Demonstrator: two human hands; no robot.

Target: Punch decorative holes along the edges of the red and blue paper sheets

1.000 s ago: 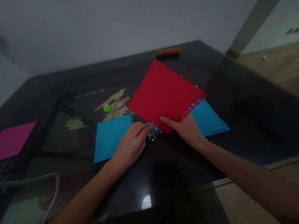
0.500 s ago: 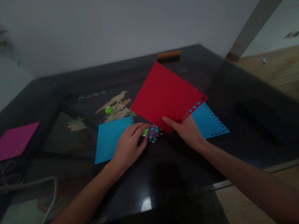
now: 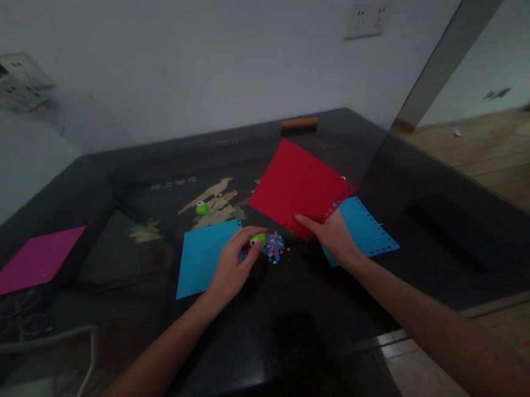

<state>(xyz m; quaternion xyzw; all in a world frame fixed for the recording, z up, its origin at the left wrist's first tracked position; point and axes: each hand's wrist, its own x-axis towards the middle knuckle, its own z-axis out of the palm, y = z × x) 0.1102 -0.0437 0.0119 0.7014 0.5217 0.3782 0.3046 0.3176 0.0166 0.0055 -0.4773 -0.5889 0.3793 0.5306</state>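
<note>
The left hand [image 3: 230, 268] pinches a small green paper punch [image 3: 258, 240] just left of the heap of tiny coloured paper cut-outs [image 3: 275, 246]. The right hand [image 3: 333, 237] grips the near corner of a red paper sheet [image 3: 299, 185] (its edge punched with holes), just right of the heap. Blue sheets [image 3: 203, 256] flank the heap; a second green punch [image 3: 202, 208] lies beyond it, and a magenta sheet [image 3: 34, 261] lies far left of it.

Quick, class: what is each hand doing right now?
Left hand: closed on a small green punch.
Right hand: holding the red sheet by its punched edge.
</note>
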